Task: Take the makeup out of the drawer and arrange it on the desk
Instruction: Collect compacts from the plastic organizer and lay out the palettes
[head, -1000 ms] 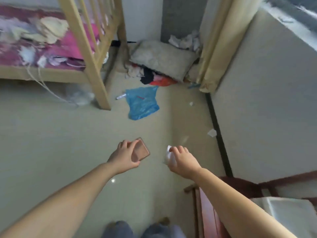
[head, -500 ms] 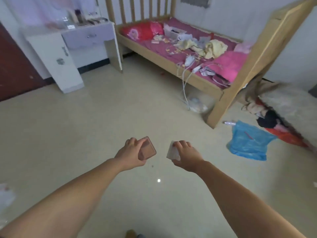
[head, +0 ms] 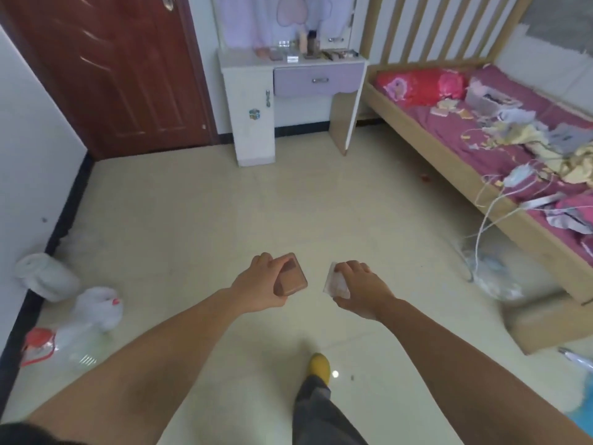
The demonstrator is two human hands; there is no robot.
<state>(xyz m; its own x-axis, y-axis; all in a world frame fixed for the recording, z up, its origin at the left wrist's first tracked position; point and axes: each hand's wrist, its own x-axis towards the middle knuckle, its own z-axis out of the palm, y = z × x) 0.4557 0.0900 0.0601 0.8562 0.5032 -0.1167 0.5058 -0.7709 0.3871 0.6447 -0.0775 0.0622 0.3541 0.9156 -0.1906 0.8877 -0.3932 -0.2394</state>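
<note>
Makeup fills both hands, held out over the floor (head: 192, 220). Left hand (head: 258, 282) curls round a brown compact (head: 291, 279), which sticks out to its right. Right hand (head: 359, 289), just beside it but apart, pinches a pale clear case (head: 335, 282) at its left edge. Desk (head: 288, 88) stands well beyond both hands, its purple drawer (head: 316, 80) closed, small items on top; bed (head: 481, 130) lies far right.

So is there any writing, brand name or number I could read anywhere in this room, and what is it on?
None can be read.
Sticker on the white dressing table: a small picture, too blurred for any words.
Brown compact in the left hand: no legible print.
Pale packet in the right hand: blurred, nothing readable.
Bottles on the tabletop: labels too small.
</note>
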